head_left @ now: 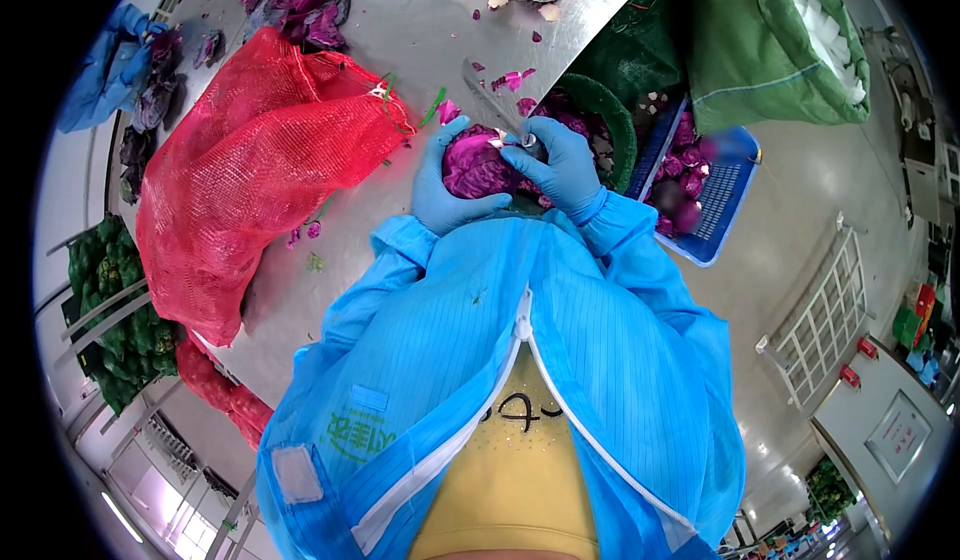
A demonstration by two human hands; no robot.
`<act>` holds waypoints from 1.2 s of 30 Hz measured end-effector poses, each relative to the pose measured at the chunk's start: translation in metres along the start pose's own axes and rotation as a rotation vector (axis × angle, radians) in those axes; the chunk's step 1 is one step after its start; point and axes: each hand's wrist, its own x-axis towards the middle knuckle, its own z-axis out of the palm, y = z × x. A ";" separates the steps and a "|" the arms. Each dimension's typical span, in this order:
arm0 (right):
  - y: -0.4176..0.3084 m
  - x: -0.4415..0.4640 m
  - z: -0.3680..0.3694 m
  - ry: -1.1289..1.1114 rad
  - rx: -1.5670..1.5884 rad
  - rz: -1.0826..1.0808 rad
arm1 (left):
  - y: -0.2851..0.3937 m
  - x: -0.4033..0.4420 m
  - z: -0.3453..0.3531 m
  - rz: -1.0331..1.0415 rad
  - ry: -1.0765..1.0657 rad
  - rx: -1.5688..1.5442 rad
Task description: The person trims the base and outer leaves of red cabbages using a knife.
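Near the table's edge, my left hand (440, 188), in a blue glove, is wrapped round the left side of a purple cabbage (477, 163). My right hand (563, 168), gloved too, is closed on the handle of a knife (490, 97) at the cabbage's right side. The blade points up and to the left, above the cabbage. Purple leaf scraps (512, 80) lie around the blade. Part of the cabbage's right side is hidden by my right fingers.
A red mesh sack (240, 150) lies on the metal table (400, 40) at left. Purple leaves (310, 10) are behind it. To the right stand a blue crate (715, 222) of purple pieces, a green round container (622, 125) and a green sack (750, 50).
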 end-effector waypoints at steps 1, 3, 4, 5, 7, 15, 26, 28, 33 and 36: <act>-0.006 0.001 -0.001 -0.010 -0.021 0.002 | 0.000 0.000 0.000 0.001 -0.001 0.001; -0.003 0.004 -0.004 0.140 0.185 0.256 | 0.000 0.001 0.000 0.035 0.016 0.009; 0.008 0.005 -0.009 0.149 0.067 0.210 | -0.001 0.000 0.001 0.035 0.018 0.008; 0.018 0.005 -0.013 0.156 -0.050 0.162 | -0.002 0.000 0.001 0.037 0.028 0.004; 0.016 0.004 -0.010 0.157 -0.002 0.100 | -0.002 -0.002 -0.001 0.039 0.036 0.000; -0.032 -0.001 -0.007 -0.090 -0.123 0.263 | 0.013 0.000 -0.006 0.381 0.073 0.522; -0.018 -0.006 -0.005 -0.112 -0.015 0.260 | 0.008 -0.001 -0.004 0.545 0.103 0.655; -0.024 -0.006 -0.005 -0.134 -0.212 0.230 | 0.008 -0.002 -0.004 0.544 0.091 0.679; 0.005 -0.011 0.000 -0.096 -0.192 0.344 | 0.002 -0.003 -0.002 0.535 0.163 0.551; -0.004 -0.012 -0.003 0.100 0.047 0.406 | 0.007 -0.005 -0.002 0.497 0.167 0.569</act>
